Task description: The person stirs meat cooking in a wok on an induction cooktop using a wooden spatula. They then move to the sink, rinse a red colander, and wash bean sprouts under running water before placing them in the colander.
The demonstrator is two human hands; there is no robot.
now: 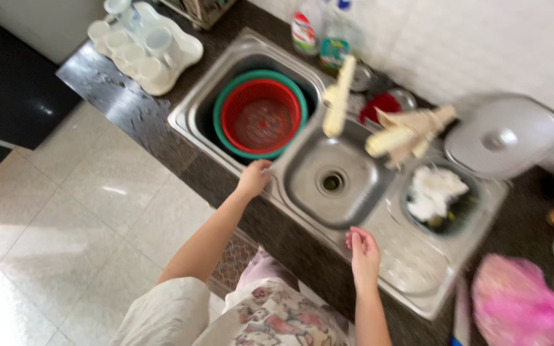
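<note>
Head view: looking down on a double steel sink set in a dark stone counter, with pale floor tiles lying to the left and a white tiled wall standing behind.
Left hand: the left hand is resting on the front rim of the sink, just at the divider between the two basins, fingers curled over the edge and gripping nothing else.
Right hand: the right hand is hovering open over the front rim beside the draining board, fingers loosely bent, holding nothing.
Left basin: a red colander is sitting inside a green bowl, both filling the basin; the colander looks empty.
Right basin: the right basin is standing bare around the drain, with the tap hanging blurred above it.
Draining board: a dark bowl is holding white scraps and some green bits.
Behind the sink: pale stalk-like pieces are lying blurred, beside a grey lid and a red item that is too blurred to name.
Far left counter: a white tray is carrying white cups.
Back wall: bottles are standing by the tiles.
Lower right: a pink plastic bag is lying on the counter.
</note>
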